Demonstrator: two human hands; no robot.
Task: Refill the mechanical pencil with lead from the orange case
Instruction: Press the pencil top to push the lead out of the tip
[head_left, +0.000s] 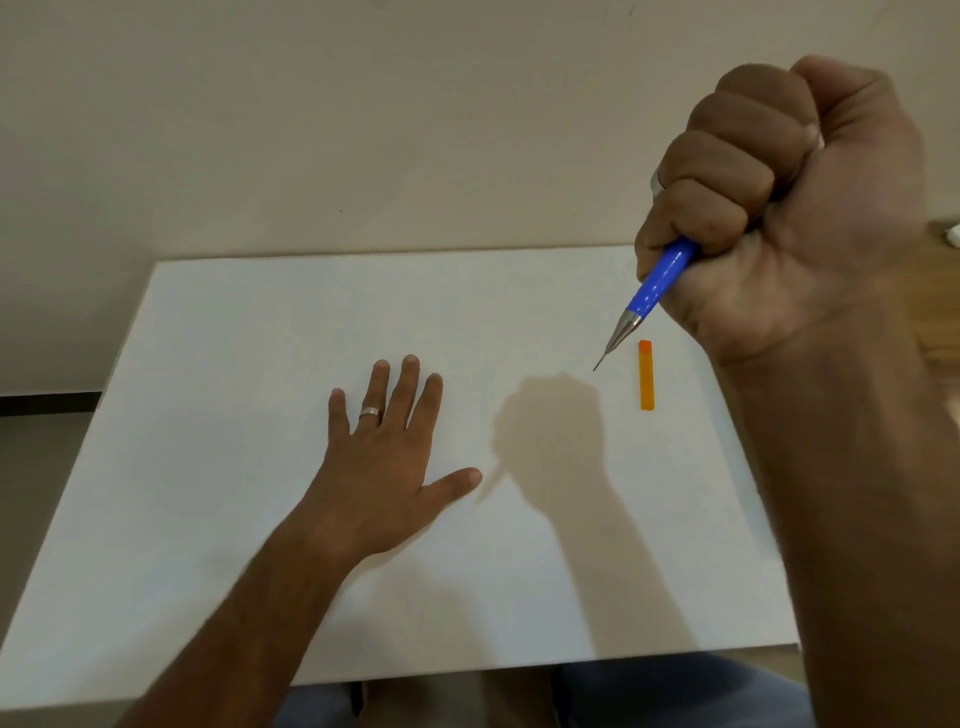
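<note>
My right hand (789, 208) is raised close to the camera, fisted around a blue mechanical pencil (657, 286). The pencil's metal tip points down and left, well above the table. Its upper end is hidden inside my fist. The orange lead case (646, 374) lies flat on the white board (260, 322), just right of the pencil tip as seen from here and closed as far as I can tell. My left hand (387, 457) rests palm down on the board with fingers spread, a ring on one finger, holding nothing, well left of the case.
The white board covers most of a table; a strip of wooden tabletop (940, 312) shows at the right with a small white object (953, 244) at the frame edge. A plain wall stands behind. My legs in blue jeans (649, 696) are below the board's near edge.
</note>
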